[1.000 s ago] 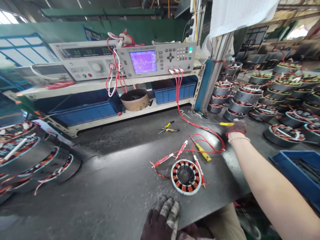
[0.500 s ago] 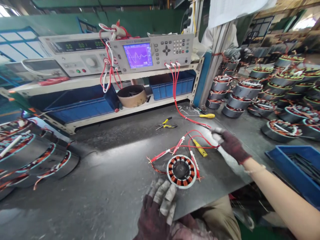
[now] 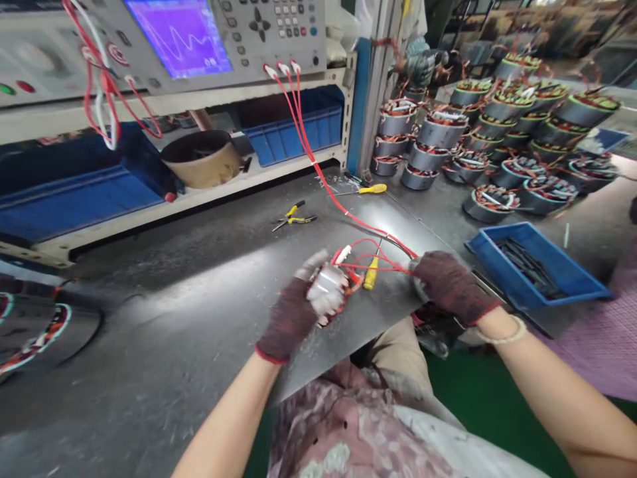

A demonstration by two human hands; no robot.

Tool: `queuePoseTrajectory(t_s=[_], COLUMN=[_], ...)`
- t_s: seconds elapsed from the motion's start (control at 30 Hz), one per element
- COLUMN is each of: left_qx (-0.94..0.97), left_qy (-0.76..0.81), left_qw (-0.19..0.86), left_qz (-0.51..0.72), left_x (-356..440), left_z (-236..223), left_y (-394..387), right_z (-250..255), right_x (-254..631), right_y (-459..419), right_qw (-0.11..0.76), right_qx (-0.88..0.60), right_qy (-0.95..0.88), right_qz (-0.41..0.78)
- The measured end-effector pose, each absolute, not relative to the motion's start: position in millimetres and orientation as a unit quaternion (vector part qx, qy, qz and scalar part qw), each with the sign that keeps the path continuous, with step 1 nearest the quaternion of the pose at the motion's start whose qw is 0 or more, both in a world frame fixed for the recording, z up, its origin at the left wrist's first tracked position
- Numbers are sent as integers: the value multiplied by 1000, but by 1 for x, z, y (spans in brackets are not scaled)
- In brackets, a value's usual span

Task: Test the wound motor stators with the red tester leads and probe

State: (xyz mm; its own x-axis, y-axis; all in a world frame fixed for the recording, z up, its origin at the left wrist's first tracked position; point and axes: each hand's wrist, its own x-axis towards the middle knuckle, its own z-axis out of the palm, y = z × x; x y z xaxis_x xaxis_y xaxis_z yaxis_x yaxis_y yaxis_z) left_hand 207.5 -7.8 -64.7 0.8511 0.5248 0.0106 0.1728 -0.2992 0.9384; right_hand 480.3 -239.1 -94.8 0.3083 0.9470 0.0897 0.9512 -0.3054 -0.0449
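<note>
My gloved left hand (image 3: 293, 309) is wrapped round a small stator (image 3: 328, 295), lifted and tilted on edge above the dark bench (image 3: 199, 285). Red test leads (image 3: 318, 176) with clips and a yellow clip (image 3: 370, 273) run from the tester (image 3: 199, 36) to the stator. My gloved right hand (image 3: 445, 284) is closed at the red leads just right of the stator; what its fingers pinch is hidden.
Yellow-handled pliers (image 3: 293, 216) and a yellow screwdriver (image 3: 371, 189) lie further back. Several wound stators (image 3: 448, 143) are stacked at the right. A blue tray (image 3: 535, 265) of black parts sits at the right edge. More stators (image 3: 30, 332) lie at the left.
My left hand has picked the stator up from the bench and tipped it on edge. My right hand came back from the far right to the leads. The camera tilted down and closer.
</note>
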Motion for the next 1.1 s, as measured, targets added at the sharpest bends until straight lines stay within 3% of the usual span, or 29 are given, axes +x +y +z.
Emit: queuePoseTrajectory(t_s=[0.1,0.23,0.37,0.47,0.6,0.7,0.9,1.1], left_qx=[560,523,451,440,676,824,885,909], left_qy=[268,327,391,422,398,326,351,360], left_qw=[754,769,792,785,598,438,290,167], left_qz=[212,169,127,112,165,151,98,126], left_x=[193,175,174,182,180,167,154,161], left_z=[-48,-65,-104,-115,-93,-76,-90,-89], left_y=[3,7,9,19,45,59,57,52], right_z=[-68,-28,-12,-34,-69,-58,-40,-107], right_x=[496,495,496,513,535,520,426,386], right_y=[-277,-320,-330,-316,-295,-276,-192,-114], right_qw=[179,306,258,204,157,146,368,362], right_qx=[-786,-799,-838,-820,-756,-743,-722,-737], right_qy=[-583,-511,-481,-534,-634,-650,-583,-536], right_qz=[-101,-85,-31,-17,39,63,50,196])
